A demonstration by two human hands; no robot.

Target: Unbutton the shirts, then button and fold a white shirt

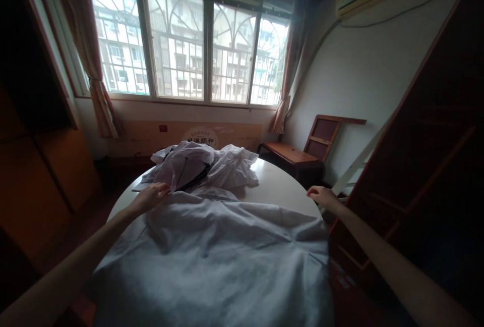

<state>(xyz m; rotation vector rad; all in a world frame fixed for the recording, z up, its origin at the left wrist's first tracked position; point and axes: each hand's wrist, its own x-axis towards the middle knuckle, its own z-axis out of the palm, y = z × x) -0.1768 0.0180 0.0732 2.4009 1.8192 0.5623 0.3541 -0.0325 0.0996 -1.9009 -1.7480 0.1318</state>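
A large white cloth (223,256), perhaps a garment, is spread over the near part of a round white table (270,178) and hangs over its front edge. At its upper left edge is my left hand (153,195), fingers curled down and closed on the cloth; the fingertips are partly hidden. My right hand (323,197) is over the table's right edge, just above the cloth's right corner. Its fingers are bent together, and I see no cloth between them. Beyond the spread cloth lies a crumpled heap of white clothes (196,163) with dark strips in it.
A wooden bench (291,152) and a leaning wooden frame (321,138) stand by the right wall. Dark wooden furniture (419,165) rises close on the right, and a cabinet (71,175) stands at left. Barred windows (177,44) with tied curtains (98,90) are behind.
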